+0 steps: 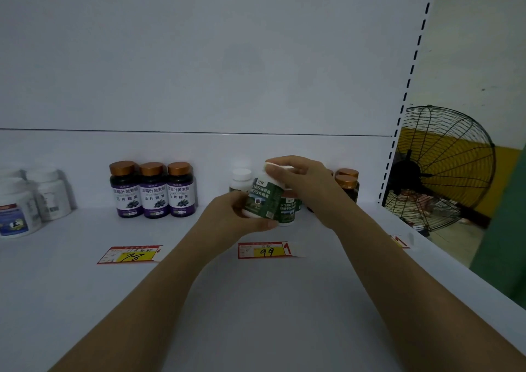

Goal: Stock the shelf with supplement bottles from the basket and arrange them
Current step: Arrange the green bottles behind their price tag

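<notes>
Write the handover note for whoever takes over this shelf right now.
Left hand grips the base of the green-label bottle; right hand grips its cap end. It is tilted, not yet set down.
Already on the shelf: a standing green bottle behind the 99 tag, three purple-label bottles to the left.
Left to do: stand this one with its group, label forward. Basket is out of view.

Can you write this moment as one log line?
left hand, right hand: hold green-label bottle, tilted | spot: shelf, behind 99 tag
</notes>
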Demonstrator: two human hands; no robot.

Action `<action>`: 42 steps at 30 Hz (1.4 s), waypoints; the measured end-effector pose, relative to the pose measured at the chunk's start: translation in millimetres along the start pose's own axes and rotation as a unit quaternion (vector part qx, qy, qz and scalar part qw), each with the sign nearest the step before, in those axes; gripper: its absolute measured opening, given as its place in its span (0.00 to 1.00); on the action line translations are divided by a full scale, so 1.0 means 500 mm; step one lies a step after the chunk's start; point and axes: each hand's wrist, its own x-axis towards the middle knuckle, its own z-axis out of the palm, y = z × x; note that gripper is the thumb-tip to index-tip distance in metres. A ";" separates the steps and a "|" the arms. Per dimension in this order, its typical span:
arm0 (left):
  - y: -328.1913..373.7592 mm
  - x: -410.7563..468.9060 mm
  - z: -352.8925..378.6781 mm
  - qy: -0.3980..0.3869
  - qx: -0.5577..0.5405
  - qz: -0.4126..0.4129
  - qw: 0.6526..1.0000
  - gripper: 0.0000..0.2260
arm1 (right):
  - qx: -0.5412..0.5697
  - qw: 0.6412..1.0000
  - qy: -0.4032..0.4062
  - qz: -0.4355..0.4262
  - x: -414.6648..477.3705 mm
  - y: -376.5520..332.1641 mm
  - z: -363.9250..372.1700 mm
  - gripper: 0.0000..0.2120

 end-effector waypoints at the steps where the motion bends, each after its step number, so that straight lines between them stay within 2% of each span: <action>1: 0.000 0.000 0.000 -0.006 -0.003 -0.004 1.000 0.17 | 0.003 1.000 0.001 0.002 0.001 0.000 -0.002 0.09; 7: 0.007 -0.001 -0.010 -0.053 -0.059 -0.022 0.997 0.12 | 0.077 0.996 -0.039 0.021 0.004 -0.006 -0.011 0.11; 11: 0.004 0.000 -0.007 0.006 -0.040 -0.035 0.999 0.17 | 0.061 0.996 -0.054 0.033 0.003 -0.003 -0.002 0.11; 14: 0.008 -0.001 -0.005 0.026 -0.010 -0.045 0.999 0.22 | 0.041 0.998 -0.034 0.024 0.004 -0.001 -0.002 0.10; 18: 0.009 -0.004 -0.007 -0.020 -0.040 -0.062 0.997 0.24 | 0.057 0.998 -0.014 0.035 0.008 -0.001 -0.011 0.08; 24: 0.009 -0.008 -0.007 -0.069 -0.004 -0.074 0.995 0.19 | 0.029 0.997 -0.037 0.053 0.006 0.000 -0.011 0.13; 29: -0.003 -0.002 -0.005 -0.121 -0.080 -0.110 0.983 0.18 | -0.031 0.998 -0.014 0.049 0.002 0.002 -0.003 0.17; 32: -0.007 -0.001 -0.006 -0.152 -0.166 -0.123 0.967 0.16 | -0.048 0.996 -0.024 0.068 0.005 0.003 -0.004 0.19; 34: -0.004 -0.003 -0.008 -0.170 -0.242 -0.136 0.946 0.15 | -0.001 0.993 -0.061 0.097 0.009 0.004 -0.008 0.20; 36: -0.002 -0.005 -0.010 -0.189 -0.296 -0.142 0.925 0.17 | 0.075 0.985 -0.092 0.125 0.008 -0.001 -0.012 0.15; 38: -0.001 -0.004 -0.010 -0.196 -0.304 -0.143 0.921 0.18 | 0.094 0.984 -0.094 0.120 0.006 -0.004 -0.015 0.12; 42: 0.000 -0.001 -0.008 -0.165 -0.250 -0.141 0.944 0.15 | 0.082 0.990 -0.068 0.093 0.004 -0.003 -0.015 0.18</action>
